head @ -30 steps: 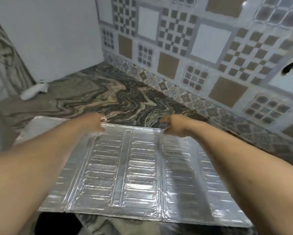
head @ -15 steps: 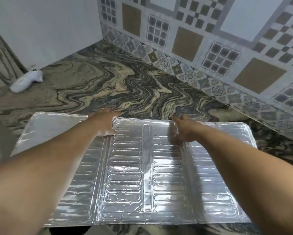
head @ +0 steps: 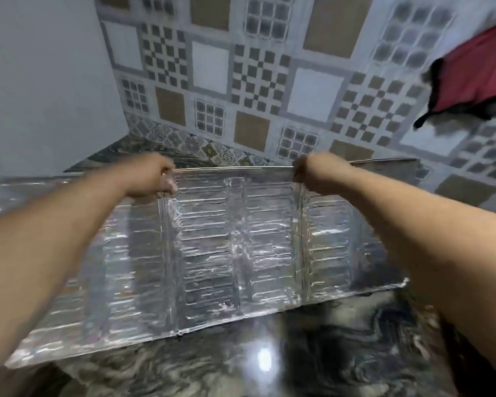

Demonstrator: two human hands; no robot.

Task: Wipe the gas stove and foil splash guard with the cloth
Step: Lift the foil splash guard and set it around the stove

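No legible text, labels, brands or numbers anywhere: foil splash guard (head: 235, 247) bears embossed ribs only; wall tiles (head: 258, 73) carry geometric patterns, no lettering.

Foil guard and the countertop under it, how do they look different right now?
The foil guard is silver, ribbed and creased; the countertop is smooth dark stone with swirling veins. The guard is tilted, far edge raised by both hands, left and right; the countertop lies flat. Both are shiny.
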